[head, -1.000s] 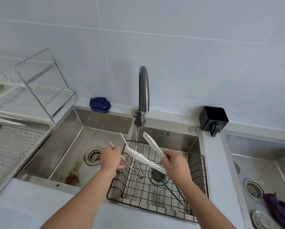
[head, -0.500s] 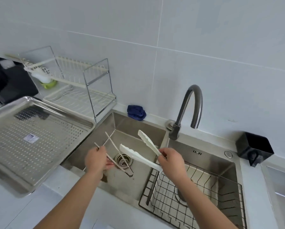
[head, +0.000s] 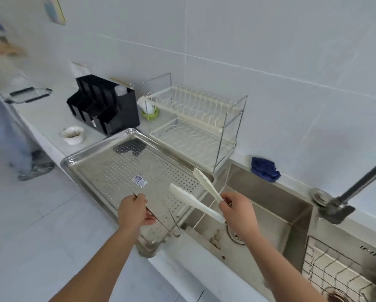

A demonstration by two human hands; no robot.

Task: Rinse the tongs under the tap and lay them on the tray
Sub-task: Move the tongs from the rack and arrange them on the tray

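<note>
My right hand (head: 239, 211) grips white plastic tongs (head: 194, 198) by their hinge end. Their two arms spread up and left, over the right edge of the perforated steel tray (head: 100, 171). My left hand (head: 132, 211) holds thin metal tongs (head: 161, 221) over the tray's near right part, their slim arms pointing down to the right. The tray lies on the counter left of the sink (head: 269, 205). The tap (head: 357, 188) stands at the far right, away from both hands.
A white dish rack (head: 195, 125) stands behind the tray, a black organiser (head: 104, 105) and a small white bowl (head: 72, 134) to its left. A blue cloth (head: 264, 168) lies on the sink ledge. A wire basket (head: 335, 273) fills the right basin. A person stands blurred at far left.
Both hands carried their tongs leftwards, from under the tap and above the wire basket, across the left basin, to the steel tray. The view swung left with them.
</note>
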